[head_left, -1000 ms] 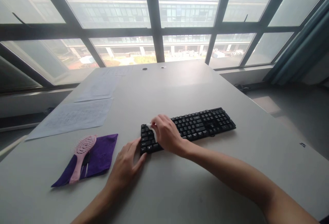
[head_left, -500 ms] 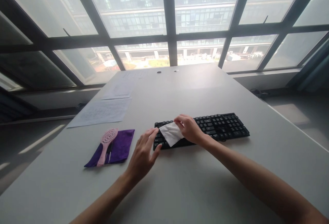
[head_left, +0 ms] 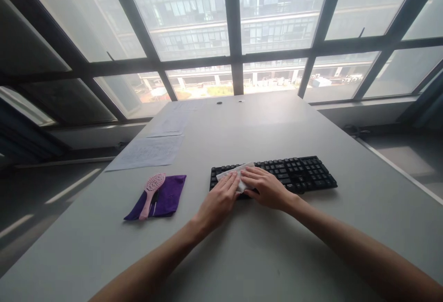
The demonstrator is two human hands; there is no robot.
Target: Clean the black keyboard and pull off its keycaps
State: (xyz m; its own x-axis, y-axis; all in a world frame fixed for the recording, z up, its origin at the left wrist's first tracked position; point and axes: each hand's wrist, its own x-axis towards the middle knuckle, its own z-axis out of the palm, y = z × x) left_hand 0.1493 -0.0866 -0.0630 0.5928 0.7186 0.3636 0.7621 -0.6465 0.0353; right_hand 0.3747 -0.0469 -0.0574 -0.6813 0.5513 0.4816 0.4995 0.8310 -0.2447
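A black keyboard (head_left: 297, 172) lies on the grey table (head_left: 242, 246). A white wipe (head_left: 232, 173) is spread over the keyboard's left end. My left hand (head_left: 218, 199) lies flat on the wipe, fingers stretched out and together. My right hand (head_left: 266, 188) rests beside it, fingers flat on the wipe's right part. Most of the wipe is hidden under both hands.
To the left a pink hairbrush (head_left: 151, 189) lies on a purple cloth (head_left: 165, 195), with a small dark item beside the brush. Printed paper sheets (head_left: 149, 151) lie further back on the left. Large windows stand behind the table's far edge.
The wipe went from bunched in my right hand to unfolded and laid flat on the keyboard. My left hand moved from the table onto the wipe. The camera tilted and shifted.
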